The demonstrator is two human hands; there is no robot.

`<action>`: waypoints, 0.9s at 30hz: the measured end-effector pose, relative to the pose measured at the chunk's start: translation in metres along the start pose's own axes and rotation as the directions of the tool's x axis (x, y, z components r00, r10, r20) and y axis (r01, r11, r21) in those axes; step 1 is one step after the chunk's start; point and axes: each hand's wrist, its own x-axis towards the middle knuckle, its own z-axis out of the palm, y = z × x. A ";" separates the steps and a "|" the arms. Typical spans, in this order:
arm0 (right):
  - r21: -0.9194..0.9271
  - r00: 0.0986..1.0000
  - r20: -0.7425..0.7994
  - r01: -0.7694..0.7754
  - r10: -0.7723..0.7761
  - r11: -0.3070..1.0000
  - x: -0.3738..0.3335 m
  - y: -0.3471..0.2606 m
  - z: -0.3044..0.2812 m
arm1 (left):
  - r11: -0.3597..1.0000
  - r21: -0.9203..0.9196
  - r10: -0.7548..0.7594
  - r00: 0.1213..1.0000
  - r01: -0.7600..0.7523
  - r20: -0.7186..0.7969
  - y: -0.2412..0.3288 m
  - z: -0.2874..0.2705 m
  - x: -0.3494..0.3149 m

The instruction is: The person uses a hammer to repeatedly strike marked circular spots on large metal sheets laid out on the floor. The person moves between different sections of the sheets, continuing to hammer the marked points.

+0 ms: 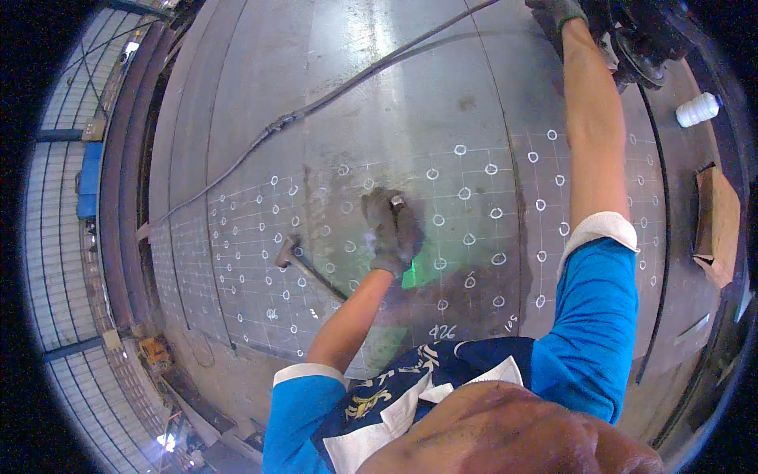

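Observation:
My left hand (392, 231), in a dark grey glove, rests low over the marked steel plate (379, 103). Its fingers are closed round a small object with a pale, shiny end (397, 202), whose kind I cannot make out. Chalk lines and rows of white circles cover the plate around it. Left of this hand lies a hammer (289, 251), its handle running under my left forearm. My right arm stretches far forward; the gloved right hand (559, 11) is beside a dark machine (643, 47) at the top right, its fingers partly cut off by the picture's edge.
A dark cable (339, 93) crosses the plate diagonally. At the right are a white spool of thread (698, 110) and an open cardboard box (715, 225). Steel beams (130, 158) run along the left side. Green light falls on the plate by my left wrist.

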 end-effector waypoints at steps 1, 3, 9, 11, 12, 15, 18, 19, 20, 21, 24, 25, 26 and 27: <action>-0.004 1.000 0.002 -0.002 0.002 1.000 0.000 0.001 0.000 | 0.999 0.033 -0.006 1.000 0.006 0.010 -0.002 0.000 -0.002; -0.004 1.000 0.013 0.001 -0.001 1.000 -0.001 0.001 0.002 | 0.995 0.094 -0.023 0.999 0.020 0.034 -0.007 0.002 -0.007; 0.000 1.000 0.022 0.013 -0.013 1.000 -0.008 0.003 0.000 | 0.997 0.069 -0.021 0.999 0.018 0.048 -0.004 0.002 -0.010; -0.014 0.999 0.039 0.025 -0.025 1.000 -0.015 0.005 0.000 | 0.986 0.169 0.005 0.998 -0.017 0.070 -0.013 0.006 -0.013; -0.026 0.998 0.054 0.029 -0.027 0.999 -0.022 0.007 0.000 | 0.976 0.214 0.019 0.996 -0.037 0.084 -0.018 0.010 -0.014; -0.102 0.989 0.145 0.007 0.007 0.995 -0.057 0.026 0.002 | 0.955 -0.115 -0.259 0.958 0.273 0.122 -0.022 0.018 -0.022; -0.173 0.904 0.398 0.238 -0.153 0.956 -0.108 0.095 -0.008 | 0.988 0.115 -0.119 0.985 0.105 0.122 -0.014 0.008 -0.013; -0.119 0.809 0.507 0.406 -0.296 0.906 -0.127 0.121 -0.016 | 0.979 0.204 -0.035 0.992 0.011 0.118 -0.011 0.005 -0.009; -0.015 0.812 0.479 0.388 -0.334 0.921 -0.167 0.129 -0.011 | 0.968 0.247 0.023 0.994 -0.048 0.104 -0.009 0.003 -0.011; 0.091 0.809 0.457 0.370 -0.369 0.925 -0.223 0.129 -0.003 | 0.951 0.293 0.073 0.994 -0.095 0.086 -0.007 0.000 -0.016; 0.002 0.868 0.459 0.215 -0.192 0.977 -0.350 0.119 -0.010 | 0.979 -0.093 -0.176 0.982 0.181 0.062 -0.006 0.003 -0.013; -0.031 0.906 0.420 0.067 -0.047 0.997 -0.390 0.117 -0.007 | 0.940 -0.230 -0.247 0.967 0.254 0.061 -0.009 0.002 -0.014; 0.010 0.923 0.384 -0.029 0.023 1.000 -0.431 0.114 -0.006 | 0.875 -0.379 -0.304 0.951 0.301 0.054 -0.016 0.002 -0.019; 0.052 0.935 0.341 -0.118 0.093 0.992 -0.470 0.112 -0.005 | 0.784 -0.537 -0.350 0.936 0.312 0.032 -0.010 -0.005 -0.026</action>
